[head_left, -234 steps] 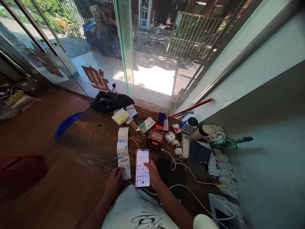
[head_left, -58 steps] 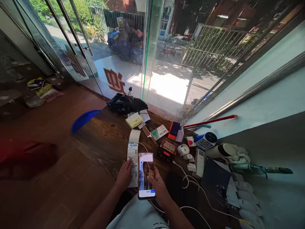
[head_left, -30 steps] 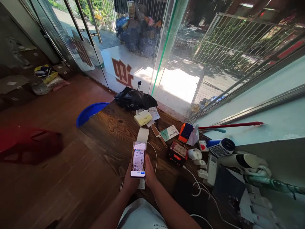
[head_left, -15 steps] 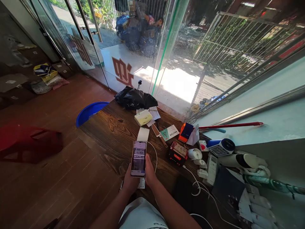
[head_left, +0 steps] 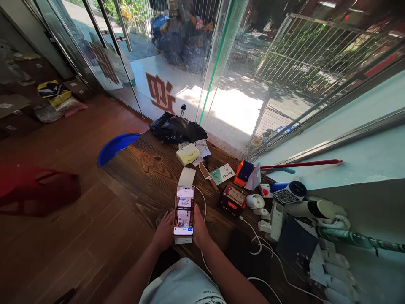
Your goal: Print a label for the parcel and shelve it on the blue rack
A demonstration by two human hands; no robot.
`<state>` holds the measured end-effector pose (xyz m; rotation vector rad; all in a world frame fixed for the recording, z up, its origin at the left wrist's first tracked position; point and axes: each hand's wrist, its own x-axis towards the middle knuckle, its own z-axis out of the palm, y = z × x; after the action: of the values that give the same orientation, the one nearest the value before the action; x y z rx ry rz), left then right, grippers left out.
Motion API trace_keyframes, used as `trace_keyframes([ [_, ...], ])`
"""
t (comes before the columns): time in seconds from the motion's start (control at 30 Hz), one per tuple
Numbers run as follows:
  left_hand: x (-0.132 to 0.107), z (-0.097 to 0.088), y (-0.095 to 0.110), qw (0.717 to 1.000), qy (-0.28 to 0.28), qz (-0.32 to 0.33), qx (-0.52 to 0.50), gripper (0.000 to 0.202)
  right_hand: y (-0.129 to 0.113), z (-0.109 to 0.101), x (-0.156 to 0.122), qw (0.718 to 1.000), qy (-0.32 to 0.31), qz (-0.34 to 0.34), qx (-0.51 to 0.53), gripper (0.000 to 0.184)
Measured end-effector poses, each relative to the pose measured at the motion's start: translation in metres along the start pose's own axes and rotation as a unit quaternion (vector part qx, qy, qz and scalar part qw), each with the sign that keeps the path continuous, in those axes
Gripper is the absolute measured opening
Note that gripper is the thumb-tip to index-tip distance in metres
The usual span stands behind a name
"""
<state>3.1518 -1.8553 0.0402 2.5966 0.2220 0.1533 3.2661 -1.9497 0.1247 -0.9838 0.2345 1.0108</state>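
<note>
A smartphone point(head_left: 184, 213) with a lit screen is held upright by my right hand point(head_left: 201, 230), which grips its right edge. Its screen shows a white paper label in a picture. My left hand point(head_left: 163, 232) lies beside the phone's left edge with its fingers stretched out; whether it touches the phone is hard to tell. Beneath the phone is a strip of white paper point(head_left: 186, 177), showing above it, and a printed white paper point(head_left: 183, 241) peeks out below. A white cable point(head_left: 205, 202) curves past on the right.
The wooden table point(head_left: 139, 169) bears a black plastic bag point(head_left: 177, 128), a yellowish pack point(head_left: 188, 154), a knife-shaped brown item point(head_left: 209, 177), a card point(head_left: 223, 173), a black-and-red box point(head_left: 233, 201) and tape-like white rolls point(head_left: 255, 201). A blue bin point(head_left: 117, 147) and a red stool point(head_left: 38, 188) stand left.
My left hand has shifted left from the phone's lower edge, its fingers now spread out. The screen has gone from a dim blurred picture to a bright label. The view has shifted slightly.
</note>
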Motion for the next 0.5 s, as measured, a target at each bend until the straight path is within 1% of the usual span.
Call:
trace_keyframes([
  [0.07,0.004,-0.01,-0.01,1.0,-0.015,0.003,0.01,0.042,-0.004,-0.001,-0.01,1.0,-0.004,0.013,0.003,0.058],
  [0.13,0.012,-0.02,-0.019,1.0,-0.025,0.002,0.018,0.039,-0.008,-0.007,-0.023,1.0,-0.005,0.024,0.008,0.057],
  [0.27,0.032,-0.036,-0.031,0.999,-0.042,0.005,0.016,0.041,-0.01,-0.032,-0.052,0.999,0.016,0.04,0.008,0.059],
  [0.4,0.045,-0.043,-0.04,0.999,-0.048,0.011,0.003,0.032,0.001,-0.059,-0.075,0.998,0.025,0.057,-0.028,0.06],
  [0.5,0.045,-0.044,-0.044,0.998,-0.051,0.026,-0.004,0.027,0.018,-0.067,-0.081,0.996,-0.002,0.058,-0.072,0.062],
])
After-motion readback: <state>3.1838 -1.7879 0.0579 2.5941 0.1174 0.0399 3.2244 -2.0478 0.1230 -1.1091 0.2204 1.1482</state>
